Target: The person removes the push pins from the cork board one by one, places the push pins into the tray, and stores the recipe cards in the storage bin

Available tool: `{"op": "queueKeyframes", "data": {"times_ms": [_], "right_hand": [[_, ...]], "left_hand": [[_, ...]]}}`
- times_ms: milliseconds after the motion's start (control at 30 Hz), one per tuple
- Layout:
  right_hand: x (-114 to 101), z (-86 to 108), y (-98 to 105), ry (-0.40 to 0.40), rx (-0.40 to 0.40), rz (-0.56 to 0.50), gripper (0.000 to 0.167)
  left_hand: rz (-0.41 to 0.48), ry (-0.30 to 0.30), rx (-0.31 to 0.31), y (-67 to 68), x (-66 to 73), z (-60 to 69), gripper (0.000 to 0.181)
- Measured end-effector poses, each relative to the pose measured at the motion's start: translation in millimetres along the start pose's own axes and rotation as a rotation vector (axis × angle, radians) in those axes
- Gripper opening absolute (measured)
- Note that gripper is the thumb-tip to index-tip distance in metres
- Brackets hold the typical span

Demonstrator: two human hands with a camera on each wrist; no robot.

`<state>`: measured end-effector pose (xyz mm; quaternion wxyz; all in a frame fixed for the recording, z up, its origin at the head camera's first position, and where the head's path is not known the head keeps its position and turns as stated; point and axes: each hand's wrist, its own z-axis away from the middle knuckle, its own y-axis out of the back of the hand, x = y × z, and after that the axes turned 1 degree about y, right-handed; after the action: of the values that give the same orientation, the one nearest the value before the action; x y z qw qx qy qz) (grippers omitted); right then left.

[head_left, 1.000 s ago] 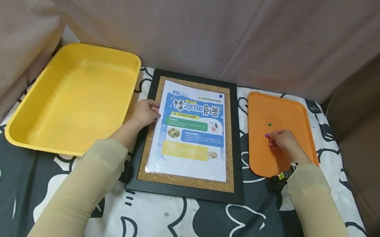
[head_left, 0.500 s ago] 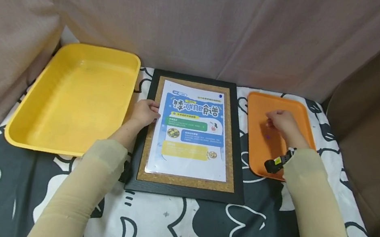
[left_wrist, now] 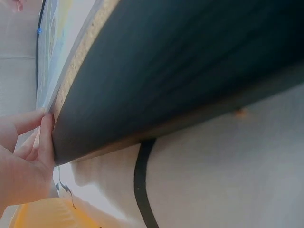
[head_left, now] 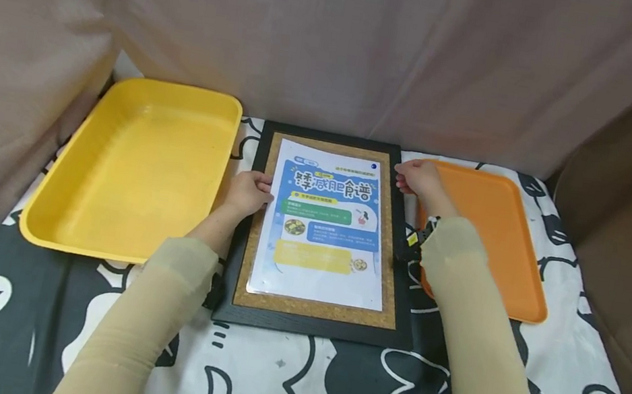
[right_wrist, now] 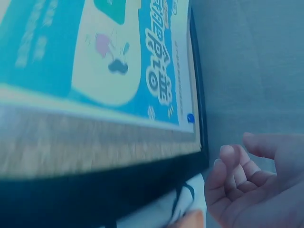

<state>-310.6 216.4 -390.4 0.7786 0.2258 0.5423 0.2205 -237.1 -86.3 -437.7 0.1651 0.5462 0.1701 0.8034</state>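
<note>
A printed poster point(head_left: 320, 225), glossy as if laminated, lies on a black-framed cork board point(head_left: 314, 310). A blue push pin point(right_wrist: 190, 118) sits in its top right corner. At the poster's left edge is my left hand point(head_left: 249, 192); in the left wrist view its thumb and fingers point(left_wrist: 46, 137) pinch that edge. My right hand point(head_left: 420, 180) hovers by the board's upper right, apart from the poster. The right wrist view shows its fingers point(right_wrist: 216, 175) curled and the thumb near the index tip. No pin shows between them; whether something small is hidden there is unclear.
A yellow deep tray point(head_left: 117, 254) stands left of the board. On the right lies a flat orange tray point(head_left: 506, 239), partly covered by my right arm. A patterned cloth point(head_left: 276, 382) covers the table, and a curtain point(head_left: 339, 44) hangs behind.
My right hand has risen from the orange tray, where a purple and a green pin lay, and moved left to the board's upper right corner. The left hand stays at the poster's edge.
</note>
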Motion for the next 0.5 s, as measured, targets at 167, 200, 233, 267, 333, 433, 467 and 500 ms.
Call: {"op": "queueKeyframes", "data": {"times_ms": [167, 200, 233, 267, 333, 433, 467, 500], "right_hand": [[-1, -19.3, -14, -0.023, 0.021, -0.047, 0.034], [-1, -22.2, -16, -0.036, 0.022, -0.066, 0.034], [-1, -24.6, -19, -0.048, 0.022, -0.092, 0.034], [-1, -26.1, -21, -0.057, 0.016, -0.113, 0.034], [-1, -27.4, -26, -0.083, 0.012, -0.157, 0.032], [-1, -27.7, -34, -0.099, 0.005, -0.204, 0.029], [-1, -28.2, -36, -0.106, 0.008, -0.199, 0.029], [-1, -29.1, -39, -0.107, 0.015, -0.198, 0.028]], "left_hand": [[0.01, -0.01, 0.005, 0.2, -0.3, -2.9, 0.037], [0.013, -0.01, 0.005, 0.4, -0.2, -3.3, 0.037], [0.015, -0.009, 0.004, 0.4, -0.3, -3.5, 0.037], [0.015, -0.009, 0.002, 0.3, -0.4, -3.7, 0.037], [0.013, -0.005, 0.0, -0.6, -0.9, -3.5, 0.037], [0.005, -0.011, 0.003, -1.8, -2.1, -3.0, 0.036], [0.003, -0.014, 0.005, -1.7, -2.4, -2.8, 0.036], [0.003, -0.018, 0.007, -1.6, -2.8, -2.7, 0.036]]}}
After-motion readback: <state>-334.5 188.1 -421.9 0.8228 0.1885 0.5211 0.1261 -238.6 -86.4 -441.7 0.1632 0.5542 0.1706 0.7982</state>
